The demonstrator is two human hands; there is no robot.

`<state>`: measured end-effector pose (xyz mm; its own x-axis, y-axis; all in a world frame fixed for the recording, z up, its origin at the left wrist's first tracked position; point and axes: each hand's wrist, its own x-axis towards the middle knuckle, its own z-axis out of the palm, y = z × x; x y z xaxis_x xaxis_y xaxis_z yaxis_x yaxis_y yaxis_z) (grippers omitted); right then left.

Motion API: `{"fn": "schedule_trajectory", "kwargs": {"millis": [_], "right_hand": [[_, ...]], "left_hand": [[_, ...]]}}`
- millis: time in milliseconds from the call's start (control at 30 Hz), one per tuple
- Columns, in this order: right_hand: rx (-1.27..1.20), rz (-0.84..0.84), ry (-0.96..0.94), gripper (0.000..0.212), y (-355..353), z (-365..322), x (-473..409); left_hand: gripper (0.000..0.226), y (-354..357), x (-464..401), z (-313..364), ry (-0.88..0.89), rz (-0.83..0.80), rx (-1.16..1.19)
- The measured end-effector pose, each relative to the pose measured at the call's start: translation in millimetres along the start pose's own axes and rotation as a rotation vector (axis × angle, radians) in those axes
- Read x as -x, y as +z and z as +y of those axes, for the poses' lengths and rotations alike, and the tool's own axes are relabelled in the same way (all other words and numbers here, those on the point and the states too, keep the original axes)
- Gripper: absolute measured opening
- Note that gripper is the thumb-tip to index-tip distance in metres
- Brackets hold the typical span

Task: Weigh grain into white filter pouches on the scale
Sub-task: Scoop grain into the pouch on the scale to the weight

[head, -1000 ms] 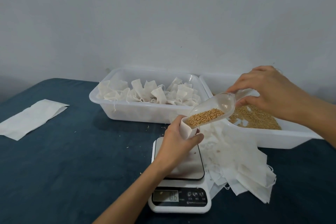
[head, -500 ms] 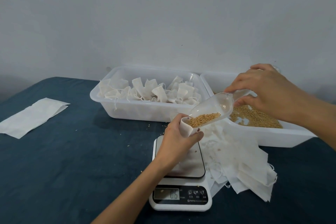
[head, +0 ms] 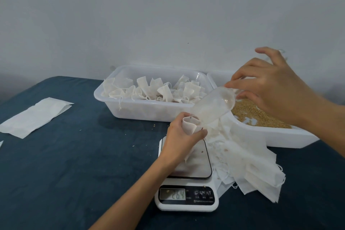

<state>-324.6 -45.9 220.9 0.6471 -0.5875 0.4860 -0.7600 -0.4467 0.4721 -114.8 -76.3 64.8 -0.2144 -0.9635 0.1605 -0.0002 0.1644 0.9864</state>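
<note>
Head view of a weighing station on a dark blue table (head: 56,164). The left hand (head: 179,141) grips a white filter pouch (head: 190,126) with fingers and thumb curled round it, holding it upright and open-mouthed over the steel platform of a digital kitchen scale (head: 186,188); whether the pouch bottom touches the platform cannot be told. The scale's display (head: 172,194) reads 26.4. The right hand (head: 268,87) pinches the handle of a clear plastic scoop (head: 214,106), which is tilted steeply downward with its mouth set in the pouch opening; no grain is visible in the scoop's bowl. Behind and to the right, a white plastic tray (head: 280,136) contains loose golden grain (head: 257,115). A second white tray (head: 149,112) at centre rear holds a heap of filled, tied pouches (head: 158,92). A fanned stack of flat empty pouches (head: 248,162) lies just beside the scale on its right, partly under the scale's edge. A folded white sheet (head: 35,116) lies well apart at the left. A few stray grains (head: 133,145) dot the table near the scale.
</note>
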Motion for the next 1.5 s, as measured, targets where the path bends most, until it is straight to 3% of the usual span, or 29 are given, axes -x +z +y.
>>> {"fn": "schedule_trajectory", "kwargs": {"millis": [167,267,367,500,633,767,833,967,1133,1200,1300,1400,1500], "right_hand": [[0.064,0.115,-0.059,0.029,5.3,-0.6,1.0],[0.022,0.114,0.040,0.028,14.0,2.0,6.3],[-0.201,0.051,0.277,0.030,30.8,13.5,19.6],[-0.481,0.012,0.788,0.040,72.1,44.5,47.2],[-0.428,-0.224,1.142,0.025,116.8,72.6,70.0],[-0.345,-0.601,1.209,0.018,141.4,75.7,72.6],[-0.333,-0.728,1.182,0.014,148.6,72.3,70.9],[-0.320,-0.819,1.132,0.010,157.2,68.1,68.9],[-0.295,-0.876,1.103,0.013,151.2,66.1,68.9],[-0.244,-0.806,1.111,0.011,143.6,62.6,69.1],[-0.172,-0.449,1.102,0.008,139.6,53.2,59.8],[-0.326,-0.052,1.045,0.009,132.5,26.9,36.6],[-0.489,0.194,0.991,0.008,125.8,-2.9,16.5]], "left_hand": [[0.042,-1.7,-0.6,0.1,-0.018,0.012,0.024],[0.044,-2.9,-1.3,-0.3,-0.035,0.018,0.034],[0.043,-3.9,-1.4,0.2,-0.059,0.024,0.065],[0.039,-6.5,-2.2,1.5,-0.088,0.028,0.091],[0.031,-7.4,-2.7,0.1,-0.094,0.004,0.115],[0.007,-6.0,-4.7,-2.8,-0.063,-0.055,0.062],[0.023,-4.3,-5.1,-4.1,-0.030,-0.079,0.012],[0.037,-11.9,-9.1,1.1,0.039,-0.102,0.006],[0.032,-28.9,-47.8,31.5,0.088,0.020,0.124],[0.031,-36.0,-75.7,44.9,0.116,0.091,0.139],[0.029,-42.4,-125.9,59.5,0.077,0.206,0.158],[0.031,-42.3,-167.5,59.3,-0.027,0.285,0.067],[0.028,-45.1,-189.1,47.4,-0.056,0.276,-0.055]]}}
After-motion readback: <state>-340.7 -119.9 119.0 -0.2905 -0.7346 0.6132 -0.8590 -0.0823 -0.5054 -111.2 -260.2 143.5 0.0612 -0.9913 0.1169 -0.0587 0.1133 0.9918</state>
